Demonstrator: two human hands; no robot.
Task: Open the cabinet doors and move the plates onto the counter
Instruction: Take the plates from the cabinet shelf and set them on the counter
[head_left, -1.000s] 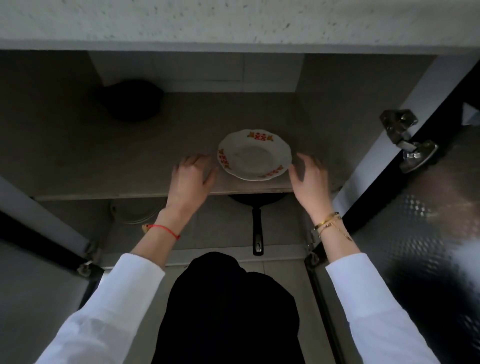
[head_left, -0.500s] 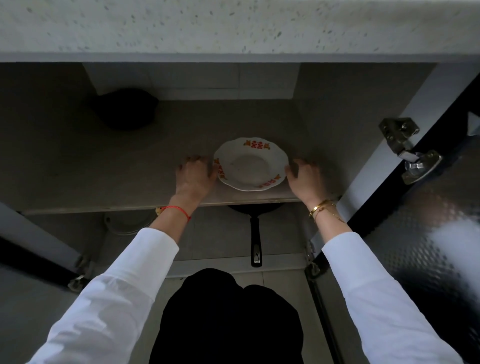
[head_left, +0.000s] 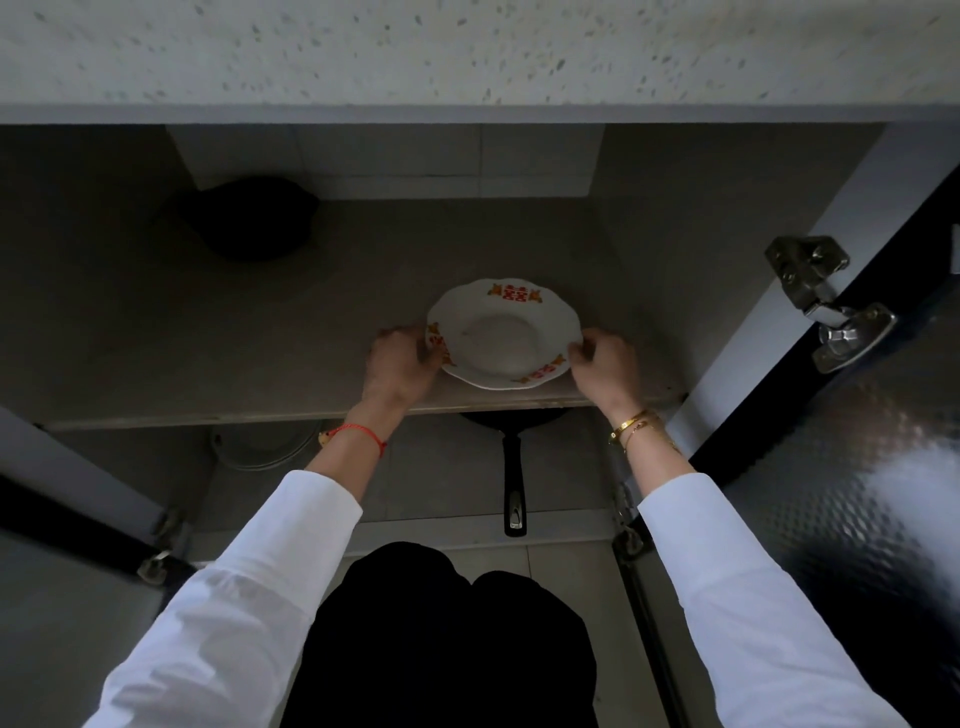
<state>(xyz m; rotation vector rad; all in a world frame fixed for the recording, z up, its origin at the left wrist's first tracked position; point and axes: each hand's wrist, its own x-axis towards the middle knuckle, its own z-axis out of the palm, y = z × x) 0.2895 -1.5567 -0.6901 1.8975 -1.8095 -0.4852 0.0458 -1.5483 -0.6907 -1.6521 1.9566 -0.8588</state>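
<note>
A white plate with red and orange rim patterns sits near the front of the cabinet's upper shelf. My left hand grips its left rim and my right hand grips its right rim. Both cabinet doors stand open: the right door with its hinge, and the left door. The speckled counter runs across the top of the view, above the cabinet.
A dark round pot stands at the back left of the shelf. Below the shelf, a black frying pan points its handle toward me, and a pale round dish lies to the left. My dark-clothed knees are below.
My hands moved inward from either side of the plate and closed on its left and right rims. The view shifted slightly downward.
</note>
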